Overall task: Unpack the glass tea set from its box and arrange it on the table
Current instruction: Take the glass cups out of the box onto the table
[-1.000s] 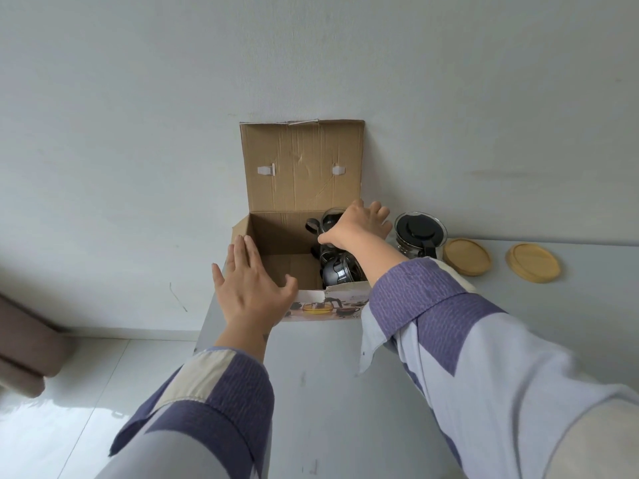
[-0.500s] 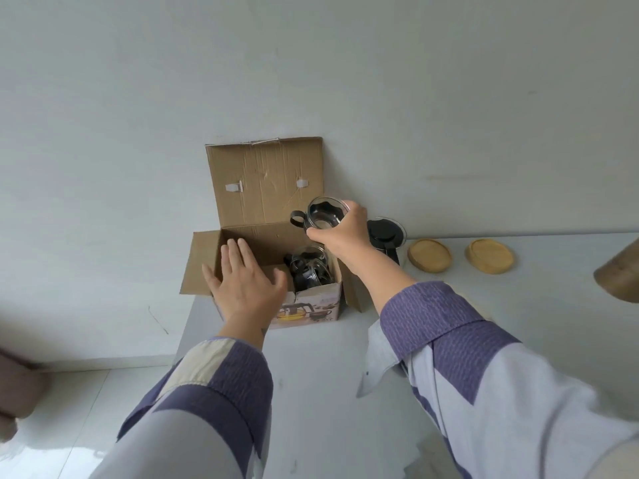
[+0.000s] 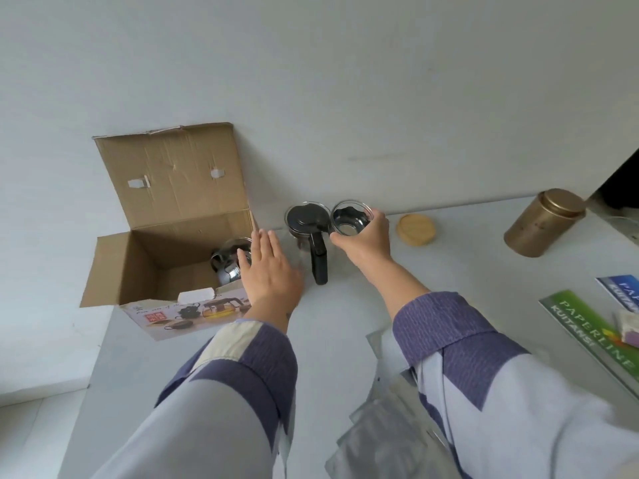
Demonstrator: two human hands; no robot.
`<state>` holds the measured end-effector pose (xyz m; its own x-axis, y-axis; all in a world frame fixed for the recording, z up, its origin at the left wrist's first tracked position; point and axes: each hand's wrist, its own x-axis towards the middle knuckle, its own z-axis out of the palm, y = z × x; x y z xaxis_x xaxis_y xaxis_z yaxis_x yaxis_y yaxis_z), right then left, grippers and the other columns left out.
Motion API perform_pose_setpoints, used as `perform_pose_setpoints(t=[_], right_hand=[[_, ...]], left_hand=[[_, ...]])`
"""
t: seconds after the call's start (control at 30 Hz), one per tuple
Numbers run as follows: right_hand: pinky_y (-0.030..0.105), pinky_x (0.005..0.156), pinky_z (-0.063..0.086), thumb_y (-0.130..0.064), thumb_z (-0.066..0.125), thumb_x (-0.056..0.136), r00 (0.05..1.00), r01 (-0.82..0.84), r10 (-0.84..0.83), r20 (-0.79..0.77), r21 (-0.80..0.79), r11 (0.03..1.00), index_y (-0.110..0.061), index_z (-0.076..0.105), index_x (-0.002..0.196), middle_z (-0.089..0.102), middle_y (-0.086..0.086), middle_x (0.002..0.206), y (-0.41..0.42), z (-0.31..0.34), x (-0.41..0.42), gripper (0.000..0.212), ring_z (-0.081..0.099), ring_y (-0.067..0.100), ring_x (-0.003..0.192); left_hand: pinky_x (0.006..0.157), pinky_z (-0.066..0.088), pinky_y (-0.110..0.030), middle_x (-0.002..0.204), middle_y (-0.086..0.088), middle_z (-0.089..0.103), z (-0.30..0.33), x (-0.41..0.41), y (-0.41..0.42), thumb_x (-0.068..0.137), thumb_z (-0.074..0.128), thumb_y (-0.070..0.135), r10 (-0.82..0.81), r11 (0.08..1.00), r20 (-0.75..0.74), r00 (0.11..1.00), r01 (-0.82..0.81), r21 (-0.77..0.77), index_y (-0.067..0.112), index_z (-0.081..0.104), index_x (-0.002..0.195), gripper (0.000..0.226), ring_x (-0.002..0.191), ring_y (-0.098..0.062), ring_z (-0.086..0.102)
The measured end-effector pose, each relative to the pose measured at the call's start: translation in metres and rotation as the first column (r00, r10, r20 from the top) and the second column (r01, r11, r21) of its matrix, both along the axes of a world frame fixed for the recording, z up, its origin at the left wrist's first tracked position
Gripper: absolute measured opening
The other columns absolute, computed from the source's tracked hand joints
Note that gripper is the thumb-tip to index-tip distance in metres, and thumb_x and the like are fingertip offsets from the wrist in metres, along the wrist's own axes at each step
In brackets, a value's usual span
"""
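One cup [image 3: 352, 217] sits gripped in the curled right hand [image 3: 364, 238], held beside the teapot [image 3: 307, 229] likely for setting down there, while the flat, empty left hand [image 3: 269, 274] hovers at the box [image 3: 166, 243], where more glassware [image 3: 228, 261] waits.

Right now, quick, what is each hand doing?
Left hand: open, fingers straight, at the cardboard box's right edge, holding nothing.
Right hand: gripping a glass cup beside the glass teapot.
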<state>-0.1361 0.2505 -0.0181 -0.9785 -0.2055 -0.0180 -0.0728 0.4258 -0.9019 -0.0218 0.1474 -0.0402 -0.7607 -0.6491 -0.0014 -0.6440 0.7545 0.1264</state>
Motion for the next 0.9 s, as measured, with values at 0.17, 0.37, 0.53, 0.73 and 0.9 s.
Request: perform_pose_setpoints(t=[0.17, 0.37, 0.53, 0.73, 0.9], right_hand=[[0.027, 0.092, 0.043, -0.022, 0.081, 0.064, 0.996, 0.027, -0.037, 0.082, 0.119, 0.993, -0.012, 0.040, 0.131, 0.040, 0.003, 0.129, 0.048, -0.049, 0.005, 0.079, 0.051, 0.018, 0.112], [0.028, 0.097, 0.042, -0.018, 0.082, 0.064, 0.990, 0.013, -0.036, 0.139, 0.160, 0.987, -0.010, 0.041, 0.129, 0.041, 0.005, 0.128, 0.080, -0.087, 0.017, 0.078, 0.049, 0.019, 0.116], [0.027, 0.097, 0.042, -0.016, 0.082, 0.063, 0.992, 0.012, -0.026, 0.126, 0.108, 0.994, -0.011, 0.042, 0.129, 0.045, 0.003, 0.127, 0.093, -0.100, 0.021, 0.078, 0.050, 0.018, 0.114], [0.027, 0.098, 0.043, -0.015, 0.080, 0.066, 0.990, 0.062, -0.063, 0.129, 0.008, 0.998, -0.015, 0.042, 0.132, 0.053, 0.000, 0.127, 0.099, -0.110, 0.026, 0.076, 0.053, 0.016, 0.115], [0.023, 0.100, 0.041, -0.014, 0.083, 0.065, 0.993, 0.084, -0.081, 0.089, -0.024, 0.996, -0.014, 0.044, 0.135, 0.055, -0.001, 0.129, 0.104, -0.119, 0.033, 0.079, 0.052, 0.014, 0.118]], left_hand=[[0.119, 0.005, -0.036, 0.158, -0.013, -0.008, -0.008, -0.002, 0.000, 0.089, 0.048, 0.009, 0.075, 0.992, -0.016, 0.997, -0.076, -0.102, 0.001, 0.000, 0.150, 0.078, 0.147, -0.024, -0.001], [0.119, 0.003, -0.035, 0.158, -0.015, -0.003, -0.012, -0.004, 0.001, 0.081, 0.061, 0.006, 0.082, 0.985, 0.001, 0.997, -0.081, -0.153, -0.001, 0.003, 0.149, 0.090, 0.147, -0.024, 0.003], [0.120, 0.004, -0.035, 0.158, -0.015, -0.002, -0.014, -0.006, 0.002, 0.077, 0.066, 0.003, 0.097, 0.983, -0.006, 0.995, -0.097, -0.158, 0.000, 0.006, 0.149, 0.094, 0.147, -0.024, 0.004], [0.120, 0.004, -0.035, 0.159, -0.014, 0.000, -0.020, -0.008, -0.001, 0.079, 0.066, 0.003, 0.098, 0.978, -0.022, 0.995, -0.101, -0.184, 0.002, 0.007, 0.150, 0.092, 0.147, -0.024, 0.005], [0.120, 0.005, -0.034, 0.159, -0.013, 0.001, -0.023, -0.007, -0.004, 0.083, 0.062, 0.004, 0.102, 0.971, -0.034, 0.994, -0.107, -0.215, 0.003, 0.009, 0.150, 0.086, 0.147, -0.023, 0.007]])
